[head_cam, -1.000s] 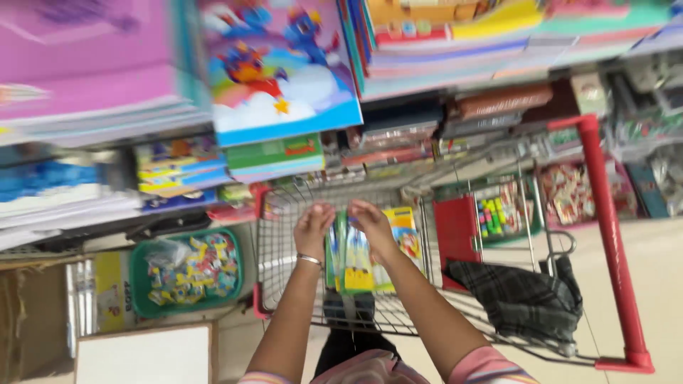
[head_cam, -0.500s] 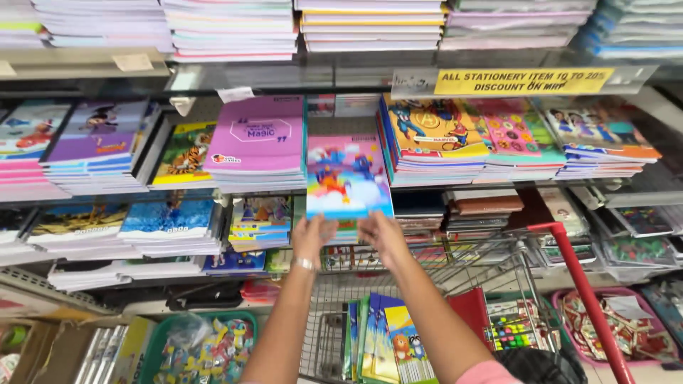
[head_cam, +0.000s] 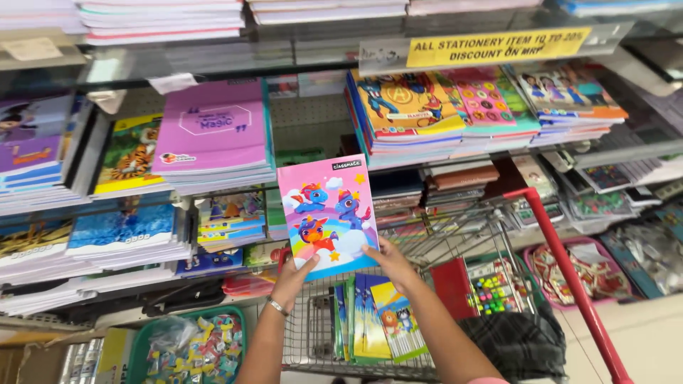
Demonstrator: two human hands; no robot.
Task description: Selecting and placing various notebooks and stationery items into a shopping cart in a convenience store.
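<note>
Hands hold one notebook [head_cam: 329, 215] up in front of the shelves: the left hand [head_cam: 295, 279] grips its lower left corner, the right hand [head_cam: 390, 262] its lower right corner, fingers behind the cover and thumbs on the front. Both are clenched on it, and it stands upright, slightly tilted, above the cart [head_cam: 455, 284]. Its cover is pink with cartoon unicorns on a rainbow and cloud. A bangle [head_cam: 276, 306] sits on the left wrist. Below the hands, inside the wire cart, more notebooks [head_cam: 373, 320] stand on edge, just beside a red book [head_cam: 455, 288] and a pack of coloured pegs [head_cam: 494, 288]; a dark checked bag [head_cam: 509, 341] lies at the near right of the basket. The cart's red handle [head_cam: 569, 277] runs down to the right. Behind the held notebook, shelves carry stacks of notebooks, with a purple stack [head_cam: 213, 135] to the left and a comic-cover stack [head_cam: 405, 110] to the right. A yellow sign [head_cam: 498, 46] hangs on the upper shelf edge. A green tub [head_cam: 188, 345] of small items sits low at the left.
</note>
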